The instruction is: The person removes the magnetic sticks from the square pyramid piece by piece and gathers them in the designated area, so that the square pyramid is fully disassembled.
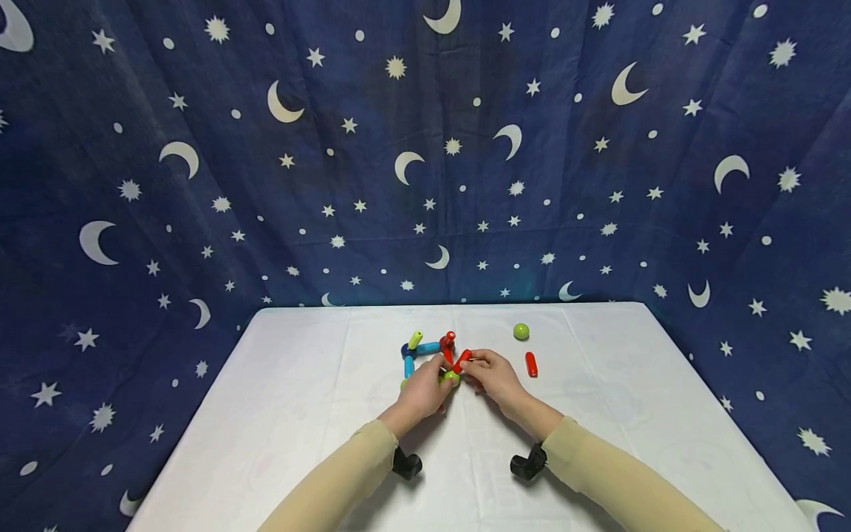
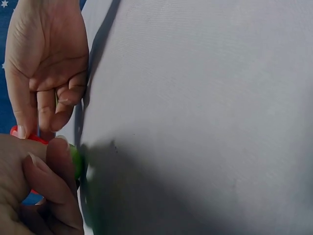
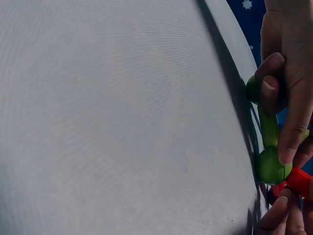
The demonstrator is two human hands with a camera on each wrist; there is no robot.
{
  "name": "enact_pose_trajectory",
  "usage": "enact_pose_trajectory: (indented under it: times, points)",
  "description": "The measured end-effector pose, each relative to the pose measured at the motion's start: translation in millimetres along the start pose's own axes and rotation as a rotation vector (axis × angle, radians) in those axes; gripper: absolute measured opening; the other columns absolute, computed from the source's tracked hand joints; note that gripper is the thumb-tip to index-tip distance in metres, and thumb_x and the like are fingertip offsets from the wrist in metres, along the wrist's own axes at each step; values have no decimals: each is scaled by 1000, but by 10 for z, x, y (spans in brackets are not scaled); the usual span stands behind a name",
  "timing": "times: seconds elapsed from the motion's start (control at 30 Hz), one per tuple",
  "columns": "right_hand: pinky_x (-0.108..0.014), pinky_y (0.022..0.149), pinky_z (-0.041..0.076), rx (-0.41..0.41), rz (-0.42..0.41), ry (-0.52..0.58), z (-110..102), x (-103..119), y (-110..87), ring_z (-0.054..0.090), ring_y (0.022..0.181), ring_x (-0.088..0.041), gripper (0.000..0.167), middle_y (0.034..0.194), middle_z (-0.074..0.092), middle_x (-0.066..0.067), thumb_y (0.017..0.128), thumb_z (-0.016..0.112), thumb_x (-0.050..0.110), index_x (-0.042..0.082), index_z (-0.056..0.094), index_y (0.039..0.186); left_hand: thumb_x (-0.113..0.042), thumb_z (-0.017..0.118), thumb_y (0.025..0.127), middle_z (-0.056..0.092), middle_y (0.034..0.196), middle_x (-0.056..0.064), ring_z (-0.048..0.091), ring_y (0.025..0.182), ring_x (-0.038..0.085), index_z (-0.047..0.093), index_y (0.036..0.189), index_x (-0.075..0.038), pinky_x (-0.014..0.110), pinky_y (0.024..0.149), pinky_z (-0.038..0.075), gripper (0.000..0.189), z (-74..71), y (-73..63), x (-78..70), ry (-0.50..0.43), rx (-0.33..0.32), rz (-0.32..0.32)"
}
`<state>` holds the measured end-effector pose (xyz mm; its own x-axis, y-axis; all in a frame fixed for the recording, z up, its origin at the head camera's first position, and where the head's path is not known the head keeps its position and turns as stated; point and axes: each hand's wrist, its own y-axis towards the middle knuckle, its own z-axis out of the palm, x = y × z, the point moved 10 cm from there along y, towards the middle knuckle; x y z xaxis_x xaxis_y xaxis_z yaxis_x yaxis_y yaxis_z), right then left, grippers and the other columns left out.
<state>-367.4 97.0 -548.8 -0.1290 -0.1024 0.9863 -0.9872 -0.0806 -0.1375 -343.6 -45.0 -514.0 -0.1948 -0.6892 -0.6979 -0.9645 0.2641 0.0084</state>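
My left hand [image 1: 424, 389] grips a green ball [image 1: 452, 377] of a toy frame made of rods and balls. Thumb and fingers of my right hand [image 1: 495, 378] pinch a red rod [image 1: 462, 360], whose lower end meets that ball. In the right wrist view, a green rod [image 3: 268, 127] runs from the gripped ball [image 3: 274, 165] to another green ball [image 3: 252, 90]. Behind the hands, blue rods [image 1: 428, 347] link a dark blue ball [image 1: 408, 351] and a red ball [image 1: 447, 343]. A lime rod [image 1: 415, 340] sticks up from the blue ball. My hands hide part of the frame.
A loose green ball [image 1: 521, 332] and a loose red rod [image 1: 531, 364] lie to the right of the hands on the white-covered table [image 1: 299, 414]. A dark blue curtain [image 1: 372, 185] with moons and stars stands behind the table.
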Motion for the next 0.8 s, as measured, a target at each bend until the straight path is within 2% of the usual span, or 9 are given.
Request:
enact_pose_trajectory:
  times: [0.3,0.6,0.8]
  points:
    - [-27,55,45,-4,4,12,-1,-11,-2,56,73,-18,29,88,70,-5,97,73,17,1,64,118,-18,70,99,56,87,3,58,48,13,57,115,-8,27,51,48,23,0,-14,11,-20,0,-6]
    - [-26,55,42,5,6,-5,-12,4,-16,53,73,-19,29,89,68,-9,98,71,19,1,65,120,-18,70,100,56,86,2,57,50,12,57,115,-8,27,52,48,22,4,-9,20,-29,-3,9]
    - [-28,53,39,18,4,-39,-166,98,-21,50,68,-20,36,86,62,-14,99,70,24,1,64,126,-18,69,100,56,84,1,57,52,13,58,114,-10,27,54,48,19,3,-4,19,-28,4,3]
